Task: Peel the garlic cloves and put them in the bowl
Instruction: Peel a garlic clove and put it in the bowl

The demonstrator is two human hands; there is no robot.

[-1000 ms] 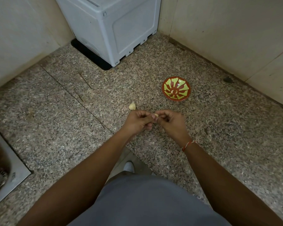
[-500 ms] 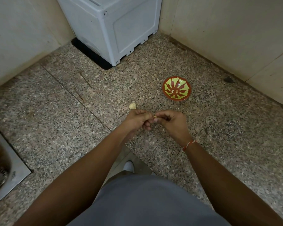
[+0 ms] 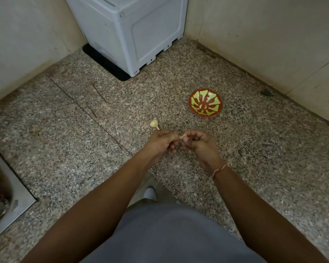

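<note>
Both the left hand (image 3: 160, 142) and right hand (image 3: 198, 142) pinch one garlic clove (image 3: 182, 137) between them for peeling, the bowl (image 3: 205, 102) waiting just beyond the right hand.

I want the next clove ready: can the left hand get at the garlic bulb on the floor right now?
Probably yes: the garlic bulb lies bare just beyond the left hand, though it grips a clove.

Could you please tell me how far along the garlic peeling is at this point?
Done: nothing clearly; the bowl shows no cloves that I can make out against its pattern. In hand: the left hand and right hand pinch one clove between them, apparently mid-peel. Left: finishing that clove, dropping it in, then the rest of the garlic bulb lying on the floor.
</note>
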